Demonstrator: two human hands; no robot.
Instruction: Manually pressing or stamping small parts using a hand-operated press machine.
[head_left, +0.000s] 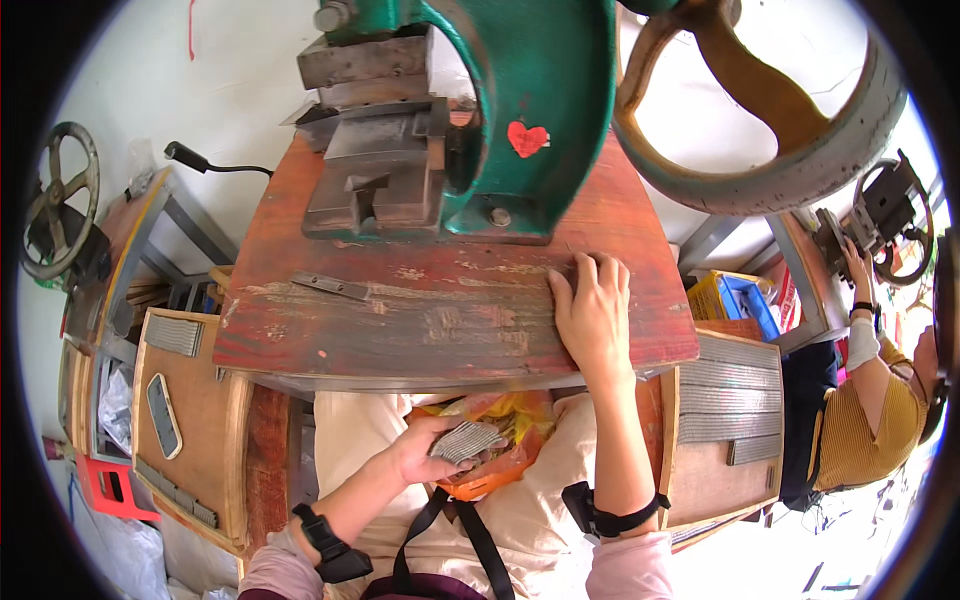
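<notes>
My left hand is closed around a small stack of thin grey ribbed metal pieces. It is held above an orange and yellow container on my lap, whose contents are partly hidden. My right hand rests on the red-brown wooden bench top near its front right, fingers slightly bent and holding nothing. Behind it stands a green hand press with a grey metal die block. A small flat metal bar lies on the bench left of my right hand.
A wooden tray at the right holds rows of grey strips. Another tray at the left carries more strips and a long framed piece. The press handwheel overhangs the right. A co-worker works at far right.
</notes>
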